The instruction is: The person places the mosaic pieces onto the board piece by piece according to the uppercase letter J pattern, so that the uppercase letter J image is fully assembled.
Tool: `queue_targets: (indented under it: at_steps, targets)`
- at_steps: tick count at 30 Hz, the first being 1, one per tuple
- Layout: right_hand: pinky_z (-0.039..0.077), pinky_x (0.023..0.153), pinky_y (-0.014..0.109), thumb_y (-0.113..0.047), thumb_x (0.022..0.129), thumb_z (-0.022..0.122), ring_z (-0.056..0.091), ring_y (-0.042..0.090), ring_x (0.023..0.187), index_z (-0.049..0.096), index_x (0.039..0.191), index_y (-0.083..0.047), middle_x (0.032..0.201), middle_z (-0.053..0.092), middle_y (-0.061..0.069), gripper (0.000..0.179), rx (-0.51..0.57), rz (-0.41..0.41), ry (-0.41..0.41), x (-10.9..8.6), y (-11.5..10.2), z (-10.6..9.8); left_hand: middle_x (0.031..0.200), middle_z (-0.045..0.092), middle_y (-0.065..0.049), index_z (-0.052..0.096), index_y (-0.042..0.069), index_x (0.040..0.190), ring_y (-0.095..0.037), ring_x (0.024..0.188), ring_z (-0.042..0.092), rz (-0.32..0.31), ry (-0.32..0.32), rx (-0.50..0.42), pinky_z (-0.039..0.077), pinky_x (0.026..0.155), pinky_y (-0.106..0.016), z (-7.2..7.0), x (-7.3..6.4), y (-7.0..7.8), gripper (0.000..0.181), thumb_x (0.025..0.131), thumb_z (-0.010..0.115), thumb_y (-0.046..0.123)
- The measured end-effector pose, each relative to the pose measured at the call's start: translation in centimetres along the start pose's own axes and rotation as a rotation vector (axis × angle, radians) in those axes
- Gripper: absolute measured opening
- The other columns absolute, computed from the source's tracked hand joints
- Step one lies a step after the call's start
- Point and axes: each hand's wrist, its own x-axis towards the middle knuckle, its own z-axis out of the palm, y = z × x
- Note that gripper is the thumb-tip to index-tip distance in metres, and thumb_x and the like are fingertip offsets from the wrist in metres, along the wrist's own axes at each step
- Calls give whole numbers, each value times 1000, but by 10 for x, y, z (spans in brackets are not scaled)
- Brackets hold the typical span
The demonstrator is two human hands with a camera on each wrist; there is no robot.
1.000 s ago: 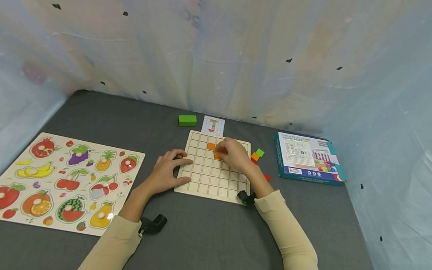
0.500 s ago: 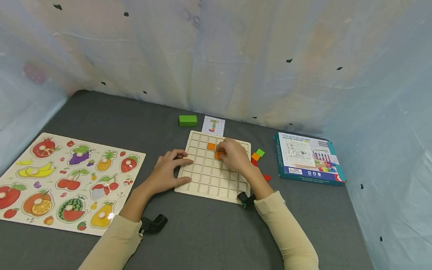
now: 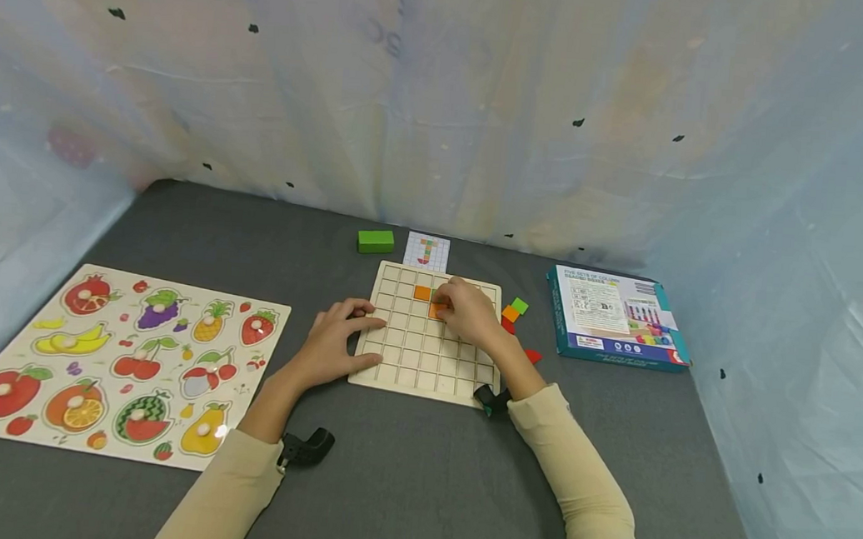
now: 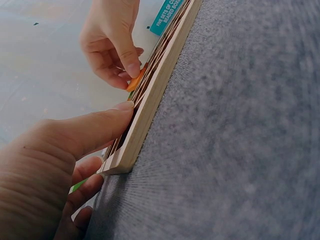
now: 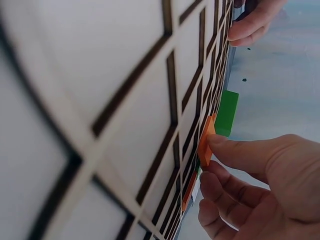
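My right hand (image 3: pixel 471 312) pinches an orange square tile (image 5: pixel 205 142) between thumb and fingers, right at the grid cells of the wooden board (image 3: pixel 408 360). In the right wrist view that tile stands slightly tilted against the board's surface. A second orange tile (image 3: pixel 422 292) lies in a cell up and to the left of it. At the board's left side is my left hand (image 3: pixel 332 338), thumb and fingers spread apart. Its thumb (image 4: pixel 107 122) rests on the border near a corner, and the other fingers touch the side edge.
Behind the board lie a pattern card (image 3: pixel 427 251) and a green block (image 3: pixel 376 241). Loose green (image 3: pixel 520 306), orange (image 3: pixel 510 313) and red tiles (image 3: pixel 533 356) lie off its right side. A fruit puzzle board (image 3: pixel 117 364) is at left, a teal-edged box (image 3: pixel 618 318) at right.
Almost nothing differs. Both hands keep their places, the right one still pinching the orange tile at the same spot on the board.
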Motion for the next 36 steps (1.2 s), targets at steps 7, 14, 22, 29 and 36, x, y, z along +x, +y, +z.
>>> queue_targets:
  at_steps: [7,14,22,29,36]
  targets:
    - [49,74,34,-5,92,71,58,22,84,73,108,-4,96,61,7,16,30,1,-7,0,2,1,139,48,-12,69,13,128,-31,124,44,5,1,-4,27,94,-54,0,0,0,53,81,82,34]
    - [48,73,34,-5,92,72,57,21,82,74,106,-4,94,61,7,14,37,0,9,0,2,3,139,48,-12,69,13,128,-31,123,44,10,7,-3,28,94,-54,0,-1,0,52,82,82,34]
    - [49,76,35,-9,92,73,60,20,85,75,103,-6,96,62,6,12,61,21,19,-2,7,3,139,48,-12,69,13,128,-31,123,44,16,12,-4,28,93,-54,1,0,0,53,81,82,35]
    - [49,79,37,-9,91,73,60,22,89,74,105,-4,101,63,8,15,143,21,3,-3,13,1,138,49,-12,69,12,127,-32,123,44,20,14,-8,28,93,-54,0,0,0,52,81,82,34]
    - [47,79,37,-7,89,75,57,23,87,73,105,-1,99,65,10,17,227,19,-8,-6,16,-1,138,49,-12,69,12,127,-32,123,44,22,18,-3,28,93,-54,1,-1,-1,52,81,83,34]
